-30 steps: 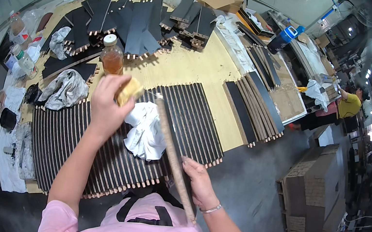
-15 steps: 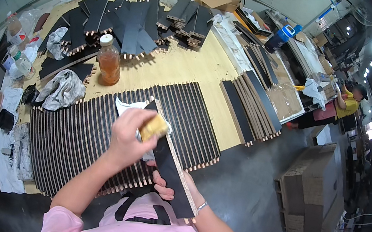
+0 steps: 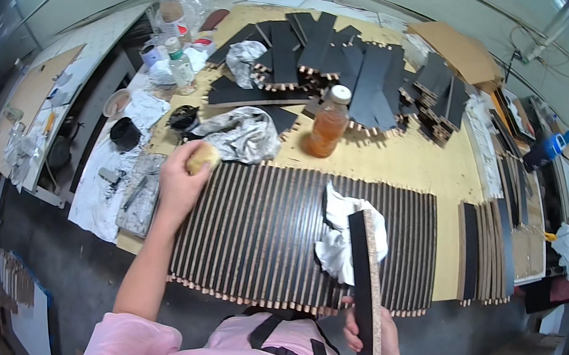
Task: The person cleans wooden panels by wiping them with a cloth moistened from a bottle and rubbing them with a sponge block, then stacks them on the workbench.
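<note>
My left hand (image 3: 177, 181) pinches a yellow sponge (image 3: 205, 159) over the left end of a long row of narrow black boards (image 3: 252, 236) standing on edge side by side. Just beyond the sponge lies a crumpled, black-stained rag (image 3: 246, 135). My right hand (image 3: 389, 339) grips the near end of a single black board (image 3: 363, 292), tilted so its raw chipboard edge shows. The far end of that board is over a white cloth (image 3: 336, 250) lying on the row. Part of my right hand is hidden behind the board.
An amber-filled bottle (image 3: 328, 126) stands behind the row, before a heap of dowelled black boards (image 3: 372, 79). At left are a black cup (image 3: 125, 134), a small black-stained pot (image 3: 183, 118) and plastic bottles (image 3: 179, 64). More boards (image 3: 487, 249) lie at right, near a blue jug (image 3: 546, 150).
The view has turned left. My left hand has carried the sponge off the held board, leftward to beside the stained rag. My right hand still holds the board.
</note>
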A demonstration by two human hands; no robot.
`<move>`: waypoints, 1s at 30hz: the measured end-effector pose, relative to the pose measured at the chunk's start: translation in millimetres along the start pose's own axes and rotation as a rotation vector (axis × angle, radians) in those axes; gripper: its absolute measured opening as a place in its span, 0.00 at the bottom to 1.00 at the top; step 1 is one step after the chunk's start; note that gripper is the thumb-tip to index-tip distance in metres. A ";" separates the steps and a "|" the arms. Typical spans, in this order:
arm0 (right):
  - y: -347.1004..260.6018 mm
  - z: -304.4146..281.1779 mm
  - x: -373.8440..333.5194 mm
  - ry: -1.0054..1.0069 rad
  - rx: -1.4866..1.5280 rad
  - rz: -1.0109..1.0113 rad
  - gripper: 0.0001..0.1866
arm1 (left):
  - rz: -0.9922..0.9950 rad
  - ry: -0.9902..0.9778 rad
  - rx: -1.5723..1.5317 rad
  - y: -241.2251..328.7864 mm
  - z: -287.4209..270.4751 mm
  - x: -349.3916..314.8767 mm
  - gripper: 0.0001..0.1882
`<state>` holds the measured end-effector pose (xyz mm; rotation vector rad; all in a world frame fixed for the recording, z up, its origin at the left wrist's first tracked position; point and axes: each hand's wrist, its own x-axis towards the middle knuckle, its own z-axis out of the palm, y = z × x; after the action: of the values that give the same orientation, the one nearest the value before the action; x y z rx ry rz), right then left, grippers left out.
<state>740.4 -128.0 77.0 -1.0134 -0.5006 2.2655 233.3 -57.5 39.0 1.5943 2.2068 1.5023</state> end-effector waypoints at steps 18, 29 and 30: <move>6.4 -10.5 34.1 -0.333 0.541 0.009 0.30 | 0.252 -0.335 0.498 -30.0 122.8 61.9 0.46; 1.6 -63.0 43.8 -0.286 0.356 -0.193 0.32 | 0.445 -0.567 -0.316 220.0 107.0 -47.3 0.09; 18.3 -78.4 58.1 -0.297 0.176 -0.346 0.31 | 0.576 -0.621 -0.397 255.5 105.2 -80.7 0.16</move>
<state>762.9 -96.3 -14.4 -0.4622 -0.5407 2.1066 508.0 -45.2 124.2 2.2370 1.1060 1.1739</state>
